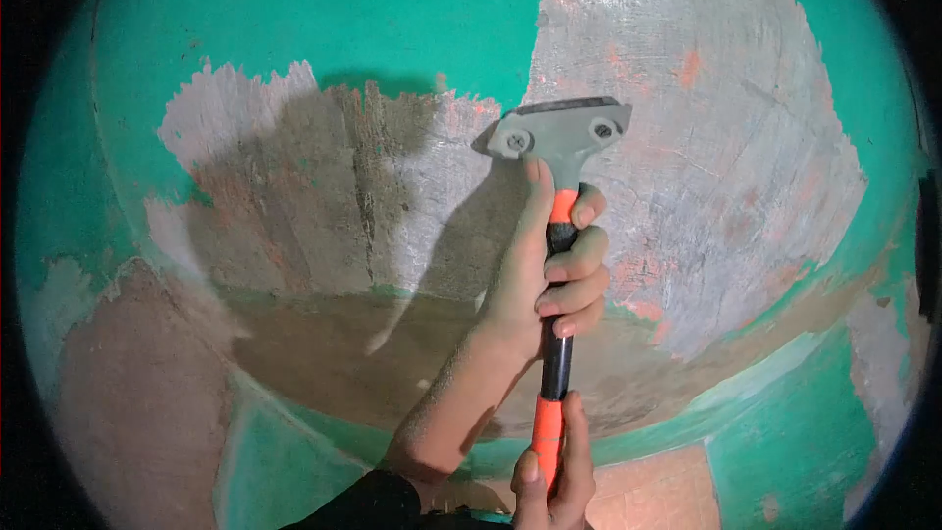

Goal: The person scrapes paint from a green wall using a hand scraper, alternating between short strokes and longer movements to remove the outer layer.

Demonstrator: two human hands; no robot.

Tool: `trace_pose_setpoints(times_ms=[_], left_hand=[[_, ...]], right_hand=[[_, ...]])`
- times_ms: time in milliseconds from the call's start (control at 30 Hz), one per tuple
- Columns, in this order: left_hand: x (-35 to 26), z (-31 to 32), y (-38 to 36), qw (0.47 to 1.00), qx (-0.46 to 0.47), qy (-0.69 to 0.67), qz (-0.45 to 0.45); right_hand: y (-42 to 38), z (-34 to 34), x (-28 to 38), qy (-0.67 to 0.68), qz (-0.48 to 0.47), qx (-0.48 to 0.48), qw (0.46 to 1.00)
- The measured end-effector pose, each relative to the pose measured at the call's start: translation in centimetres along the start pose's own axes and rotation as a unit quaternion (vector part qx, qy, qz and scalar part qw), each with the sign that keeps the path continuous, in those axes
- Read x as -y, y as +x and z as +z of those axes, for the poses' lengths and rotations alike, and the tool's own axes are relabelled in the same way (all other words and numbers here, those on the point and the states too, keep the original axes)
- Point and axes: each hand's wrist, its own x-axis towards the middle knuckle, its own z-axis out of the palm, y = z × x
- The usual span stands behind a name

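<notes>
A long-handled scraper stands nearly upright before me, its grey head fixed with two screws and its dark blade edge uppermost, up at the wall. My left hand reaches in from the lower left and is closed around the black shaft below the head. Its thumb lies along the shaft toward the head while the fingers curl round from the right. Lower down, my right hand grips the orange end of the handle between thumb and fingers, partly cut off by the frame. Behind the blade, green paint meets a stripped grey patch.
Green paint covers the upper wall, with ragged edges around the stripped areas. Another bare patch spreads to the left, partly under my shadow. A brown band curves below, and a bare brownish area lies at lower left.
</notes>
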Motion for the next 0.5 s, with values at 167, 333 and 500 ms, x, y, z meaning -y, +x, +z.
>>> trace_pose_setpoints(times_ms=[167,333,500], left_hand=[[-0.2,0.1,0.5,1.000,0.027,-0.003,-0.006],[-0.4,0.3,0.0,1.000,0.003,0.013,-0.015],[-1.0,0.7,0.6,0.999,0.035,-0.011,-0.011]], right_hand=[[-0.1,0.1,0.5,0.008,0.049,-0.001,0.999],[-0.3,0.4,1.0,-0.029,0.047,0.005,0.998],[0.0,1.0,1.4,0.005,0.045,-0.012,0.999]])
